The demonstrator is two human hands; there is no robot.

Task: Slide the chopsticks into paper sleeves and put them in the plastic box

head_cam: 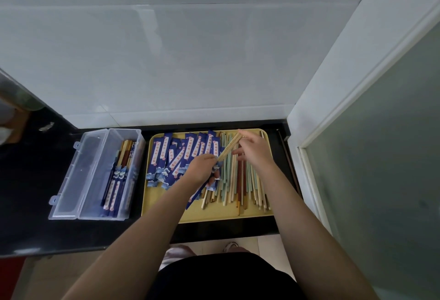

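Note:
A yellow tray holds a heap of blue paper sleeves on its left half and loose chopsticks in green, beige and red on its right half. My left hand grips a blue sleeve over the tray's middle. My right hand pinches a beige chopstick pair whose lower tips sit at the sleeve's mouth. A clear plastic box with its lid open stands left of the tray and holds several sleeved chopsticks.
The tray and box stand on a black counter backed by a white tiled wall. A white door frame rises just right of the tray. The box's open lid lies flat to its left.

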